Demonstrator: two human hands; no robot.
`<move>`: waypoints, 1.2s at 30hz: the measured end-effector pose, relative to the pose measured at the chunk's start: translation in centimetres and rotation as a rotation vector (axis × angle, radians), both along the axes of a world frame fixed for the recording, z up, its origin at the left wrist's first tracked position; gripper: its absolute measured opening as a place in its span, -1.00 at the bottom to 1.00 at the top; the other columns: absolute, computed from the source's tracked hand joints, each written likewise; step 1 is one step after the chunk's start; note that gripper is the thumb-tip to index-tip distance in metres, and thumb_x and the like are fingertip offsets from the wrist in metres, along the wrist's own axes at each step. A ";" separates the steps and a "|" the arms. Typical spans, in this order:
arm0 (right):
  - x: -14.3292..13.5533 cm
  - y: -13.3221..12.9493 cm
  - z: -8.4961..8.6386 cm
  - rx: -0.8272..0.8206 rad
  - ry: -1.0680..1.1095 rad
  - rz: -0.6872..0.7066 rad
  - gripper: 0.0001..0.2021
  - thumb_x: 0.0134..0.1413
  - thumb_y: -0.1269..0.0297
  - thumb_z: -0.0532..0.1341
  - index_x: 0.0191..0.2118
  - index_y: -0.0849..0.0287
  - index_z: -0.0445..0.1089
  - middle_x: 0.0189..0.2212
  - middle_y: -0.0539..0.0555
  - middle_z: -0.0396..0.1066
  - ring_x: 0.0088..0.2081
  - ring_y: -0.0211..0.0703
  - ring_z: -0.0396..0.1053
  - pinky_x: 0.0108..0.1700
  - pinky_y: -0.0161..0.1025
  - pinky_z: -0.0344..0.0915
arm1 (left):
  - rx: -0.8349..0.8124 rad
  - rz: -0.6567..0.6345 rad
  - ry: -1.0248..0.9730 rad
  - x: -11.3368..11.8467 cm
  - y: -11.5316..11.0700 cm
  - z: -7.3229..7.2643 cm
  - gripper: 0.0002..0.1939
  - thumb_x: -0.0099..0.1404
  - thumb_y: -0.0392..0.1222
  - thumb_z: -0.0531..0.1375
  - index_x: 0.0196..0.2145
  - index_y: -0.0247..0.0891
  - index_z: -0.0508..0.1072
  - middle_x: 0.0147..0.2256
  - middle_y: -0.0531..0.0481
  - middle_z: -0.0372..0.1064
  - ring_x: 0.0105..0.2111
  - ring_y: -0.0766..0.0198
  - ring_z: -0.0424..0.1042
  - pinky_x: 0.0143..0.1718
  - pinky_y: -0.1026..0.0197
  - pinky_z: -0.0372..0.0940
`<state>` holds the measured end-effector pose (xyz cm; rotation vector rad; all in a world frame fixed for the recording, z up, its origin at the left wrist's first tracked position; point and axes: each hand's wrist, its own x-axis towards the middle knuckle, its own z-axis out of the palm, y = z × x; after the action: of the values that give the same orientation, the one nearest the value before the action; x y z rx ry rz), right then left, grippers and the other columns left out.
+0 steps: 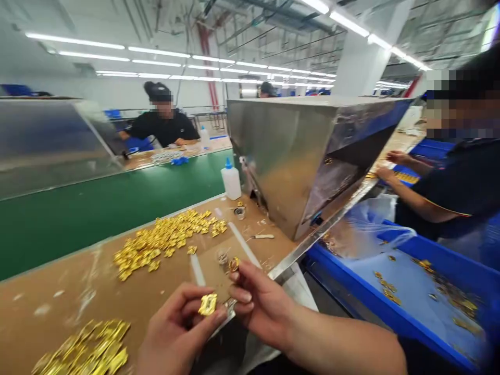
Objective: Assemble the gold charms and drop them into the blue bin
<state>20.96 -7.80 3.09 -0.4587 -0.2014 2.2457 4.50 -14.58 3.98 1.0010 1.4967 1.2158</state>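
Note:
Between the thumb and fingers of my left hand is a small gold-coloured metal piece with a pale middle. My right hand, close beside it, pinches a smaller, darker gold round piece. The two pieces are apart, above the table's front edge. Just beyond my hands, a small clear cup stands on a brown board between two white strips. A heap of gold pieces lies farther back on the brown table. Larger gold parts are piled at the near left.
A white bottle with a blue cap stands beside a big sheet-metal hood. Behind the table runs a green belt. At right is a blue bin with scattered pieces. Co-workers sit across the belt and at right.

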 end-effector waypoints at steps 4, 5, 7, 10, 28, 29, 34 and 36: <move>-1.2 -0.4 -1.0 -0.038 -0.018 0.019 -0.58 -0.20 0.26 0.67 -0.29 0.25 0.50 -0.42 -0.11 0.41 -0.60 -0.56 0.09 -0.61 -0.55 0.02 | 0.014 0.006 -0.119 0.2 0.2 0.3 -0.38 0.01 0.17 0.58 -0.18 -0.26 0.48 -0.40 -0.04 0.58 -0.56 0.35 0.36 -0.61 0.41 0.13; -1.5 -0.5 -1.3 -0.053 -0.017 0.017 -0.59 -0.18 0.27 0.66 -0.29 0.25 0.49 -0.44 -0.12 0.39 -0.60 -0.56 0.08 -0.61 -0.55 0.02 | 0.014 -0.001 -0.130 0.2 0.2 0.3 -0.39 0.04 0.15 0.57 -0.15 -0.26 0.48 -0.39 -0.04 0.58 -0.59 0.39 0.32 -0.63 0.42 0.12; -1.8 -0.6 -1.9 -0.090 -0.017 0.022 -0.60 -0.16 0.29 0.65 -0.30 0.25 0.47 -0.48 -0.15 0.33 -0.61 -0.56 0.04 -0.62 -0.55 0.01 | 0.015 -0.018 -0.137 0.0 -0.1 0.3 -0.42 0.08 0.12 0.56 -0.11 -0.27 0.48 -0.39 -0.02 0.56 -0.64 0.44 0.22 -0.65 0.42 0.12; -2.0 -0.6 -2.4 -0.132 -0.031 0.041 -0.60 -0.15 0.31 0.65 -0.31 0.24 0.45 -0.50 -0.18 0.27 -0.62 -0.56 0.01 -0.62 -0.55 -0.02 | 0.021 -0.037 -0.153 -0.3 -0.5 0.4 -0.45 0.11 0.07 0.55 -0.10 -0.29 0.49 -0.39 -0.02 0.55 -0.64 0.46 0.19 -0.65 0.44 0.13; -0.6 1.2 -3.8 0.738 -0.430 -0.037 -0.80 -0.02 0.06 0.57 -0.36 0.02 0.67 -0.35 -0.01 0.35 -0.38 -0.28 0.29 -0.32 -0.28 0.28 | -0.005 -0.309 -0.353 -1.6 -0.5 -1.8 -0.51 0.34 0.03 0.43 0.11 -0.27 0.54 -0.35 -0.07 0.56 -0.64 0.51 0.17 -0.59 0.40 0.11; -0.4 1.4 -4.0 0.799 -0.448 -0.049 -0.83 0.00 0.07 0.56 -0.35 -0.01 0.68 -0.35 0.00 0.35 -0.35 -0.25 0.31 -0.28 -0.26 0.29 | -0.007 -0.316 -0.356 -1.7 -0.6 -2.0 -0.52 0.36 0.03 0.42 0.13 -0.25 0.53 -0.33 -0.07 0.57 -0.64 0.52 0.18 -0.57 0.40 0.11; -0.1 2.0 -4.5 0.934 -0.464 -0.074 -0.87 0.02 0.10 0.56 -0.31 -0.06 0.70 -0.37 0.00 0.31 -0.32 -0.22 0.30 -0.25 -0.24 0.30 | -0.023 -0.394 -0.351 -1.8 -1.0 -2.2 -0.61 0.48 0.06 0.30 0.11 -0.18 0.41 -0.18 -0.10 0.58 -0.67 0.59 0.22 -0.60 0.44 0.03; -0.2 1.8 -4.6 0.916 -0.453 -0.056 -0.86 0.03 0.08 0.55 -0.31 -0.06 0.70 -0.33 0.02 0.35 -0.35 -0.24 0.31 -0.30 -0.25 0.31 | -0.034 -0.404 -0.346 -1.8 -0.9 -2.1 -0.64 0.48 0.08 0.29 0.02 -0.21 0.39 -0.17 -0.11 0.57 -0.69 0.59 0.22 -0.62 0.44 0.00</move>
<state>20.74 -6.01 -1.50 -0.4339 -1.3496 1.7159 2.69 -15.51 1.91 0.9559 0.9854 1.0059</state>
